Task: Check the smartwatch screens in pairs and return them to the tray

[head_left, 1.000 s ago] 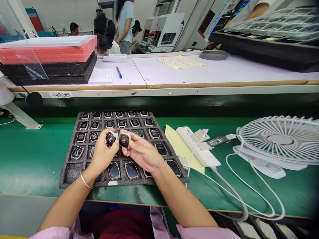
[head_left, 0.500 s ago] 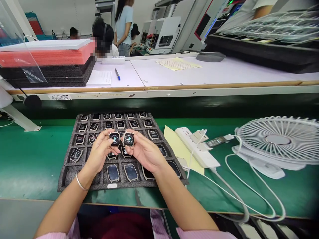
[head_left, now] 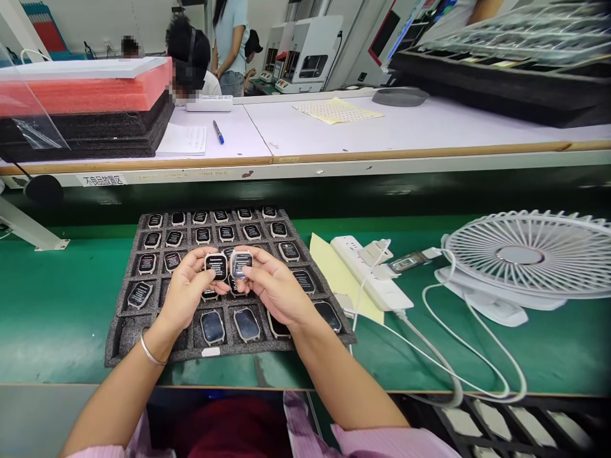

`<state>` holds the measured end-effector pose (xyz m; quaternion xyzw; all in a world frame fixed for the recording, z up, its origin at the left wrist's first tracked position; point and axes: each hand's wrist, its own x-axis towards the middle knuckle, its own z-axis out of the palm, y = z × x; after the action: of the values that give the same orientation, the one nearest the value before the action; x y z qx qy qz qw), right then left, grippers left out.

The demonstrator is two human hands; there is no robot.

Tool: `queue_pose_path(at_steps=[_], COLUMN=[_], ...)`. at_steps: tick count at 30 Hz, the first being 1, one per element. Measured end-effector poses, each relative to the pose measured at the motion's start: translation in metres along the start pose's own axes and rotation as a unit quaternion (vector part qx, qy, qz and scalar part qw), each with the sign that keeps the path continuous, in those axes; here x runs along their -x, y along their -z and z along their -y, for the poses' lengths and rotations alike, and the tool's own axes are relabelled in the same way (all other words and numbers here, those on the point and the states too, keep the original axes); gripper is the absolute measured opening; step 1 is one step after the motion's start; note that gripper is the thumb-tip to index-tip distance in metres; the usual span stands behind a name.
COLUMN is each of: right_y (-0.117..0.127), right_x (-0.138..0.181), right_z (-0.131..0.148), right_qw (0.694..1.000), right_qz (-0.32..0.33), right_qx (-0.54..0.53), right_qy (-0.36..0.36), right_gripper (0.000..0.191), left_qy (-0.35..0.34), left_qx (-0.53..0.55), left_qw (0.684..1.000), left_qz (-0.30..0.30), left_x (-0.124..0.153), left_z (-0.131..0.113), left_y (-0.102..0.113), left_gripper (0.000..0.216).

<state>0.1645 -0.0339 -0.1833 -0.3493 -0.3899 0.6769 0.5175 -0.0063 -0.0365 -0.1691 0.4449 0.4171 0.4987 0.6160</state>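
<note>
My left hand (head_left: 187,286) is closed on a smartwatch (head_left: 216,266) without a strap, its dark screen lit with lines of white text. Beside it, my right hand (head_left: 274,286) grips a second smartwatch (head_left: 241,261), the thumb lying on its lower screen, which also shows text. Both are held side by side, faces up, above a grey foam tray (head_left: 143,334). Several more strapless watches sit in the tray's compartments, many with text on their screens. In the front row, a watch (head_left: 212,326) and its neighbour (head_left: 247,324) have blank bluish screens. My forearms hide some compartments.
Right of the tray lie yellow paper (head_left: 322,254), a white power strip (head_left: 367,273) with cables, and a white fan (head_left: 520,254). Behind runs a raised shelf (head_left: 334,143) with stacked foam (head_left: 86,95), a pen (head_left: 218,132) and a black tray (head_left: 477,92). People are beyond it.
Both watch screens have switched from coloured watch faces to lines of white text. My right thumb has moved onto its watch's screen. The whole view has shifted slightly.
</note>
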Motion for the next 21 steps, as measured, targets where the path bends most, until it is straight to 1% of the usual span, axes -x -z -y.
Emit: queue_pose_path(at_steps=[21], right_y=[0.0001], right_x=[0.0013], right_z=[-0.0026], right_qw=[1.000], right_qz=[0.005], right_qx=[0.015], right_qy=[0.000], right_gripper=[0.035], left_qy=[-0.006], left_qx=[-0.014], left_qw=[1.000], left_qz=[-0.013], left_x=[0.0001], left_z=[0.0006], left_y=[-0.0008], left_gripper=[0.033])
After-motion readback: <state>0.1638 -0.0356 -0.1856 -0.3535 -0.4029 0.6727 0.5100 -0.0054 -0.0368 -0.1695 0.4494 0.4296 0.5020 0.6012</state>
